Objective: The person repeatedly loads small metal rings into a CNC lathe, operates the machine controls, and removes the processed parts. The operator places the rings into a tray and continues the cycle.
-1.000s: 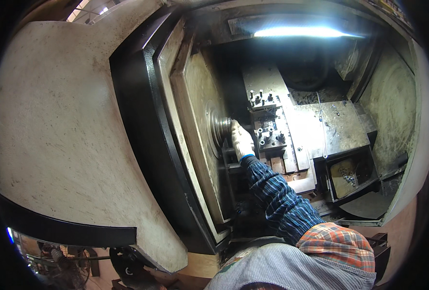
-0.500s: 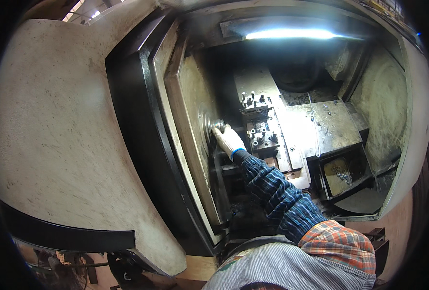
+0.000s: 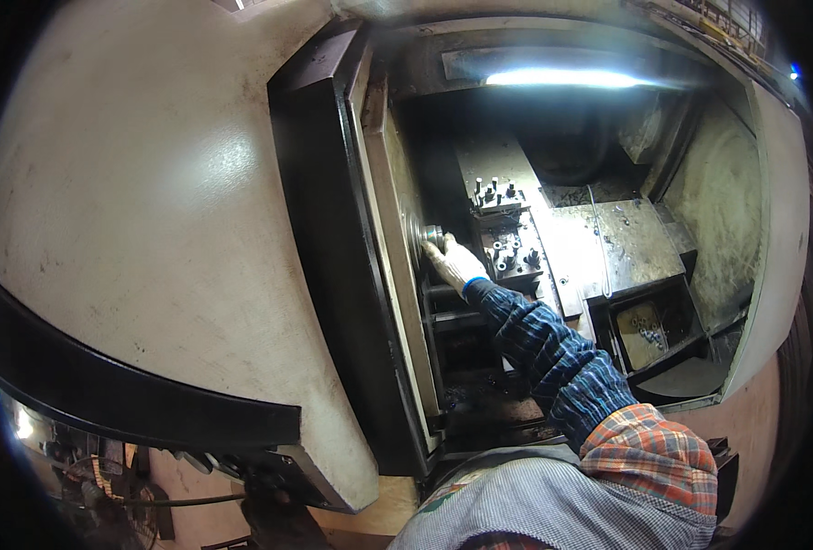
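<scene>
My right hand (image 3: 457, 262), in a pale work glove with a blue cuff, reaches into the opening of a lathe-like metalworking machine. Its fingers are closed at a short round metal collar (image 3: 432, 236), which sticks out from the spindle face on the left inner wall; the fingertips partly cover it. Whether a separate loose piece sits in the collar cannot be made out. Right of the hand stands a tool block (image 3: 516, 260) with several upright bolts, and a second bolted block (image 3: 498, 195) lies behind it. My left hand is out of the picture.
A dark-edged sliding door (image 3: 324, 247) stands left of the opening. Across the flat metal carriage (image 3: 649, 243) lies a thin bent tube (image 3: 601, 247). A tray (image 3: 640, 332) with several small metal pieces sits lower right. The lamp (image 3: 567, 79) glows at the back.
The view has turned a little, so the door and the collar appear farther right. My right hand stays at the collar, its fingers still closed there.
</scene>
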A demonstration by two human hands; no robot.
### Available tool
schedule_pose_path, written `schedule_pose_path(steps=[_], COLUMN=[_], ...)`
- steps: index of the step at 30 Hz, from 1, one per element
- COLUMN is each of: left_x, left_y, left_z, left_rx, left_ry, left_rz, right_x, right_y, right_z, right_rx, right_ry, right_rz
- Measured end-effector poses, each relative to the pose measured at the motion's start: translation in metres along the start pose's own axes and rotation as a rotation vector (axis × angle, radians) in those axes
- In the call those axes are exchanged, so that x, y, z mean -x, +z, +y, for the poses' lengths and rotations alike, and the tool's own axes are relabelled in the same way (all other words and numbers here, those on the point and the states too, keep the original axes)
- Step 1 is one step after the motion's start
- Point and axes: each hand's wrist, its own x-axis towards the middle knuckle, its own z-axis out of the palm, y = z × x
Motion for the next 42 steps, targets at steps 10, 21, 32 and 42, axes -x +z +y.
schedule_pose_path(steps=[10,21,32,42], left_x=[0.007,-0.005,-0.012,0.043], left_y=[-0.013,-0.023,-0.034,-0.023], left_z=[-0.030,-0.029,-0.032,-0.005], left_rx=[-0.082,0.012,-0.010,0.936], left_ry=[0.260,0.225,0.215,-0.344], left_rz=[-0.152,-0.272,-0.223,-0.045], right_x=[-0.034,-0.047,0.083,0.398], right_y=[-0.066,-0.092,-0.161,-0.174], right_z=[-0.042,-0.038,-0.015,0.148], right_rx=[0.530,0.201,-0.351,-0.371], right_ry=[-0.196,-0.219,-0.214,0.485], right_rz=[0.162,0.273,0.267,0.051])
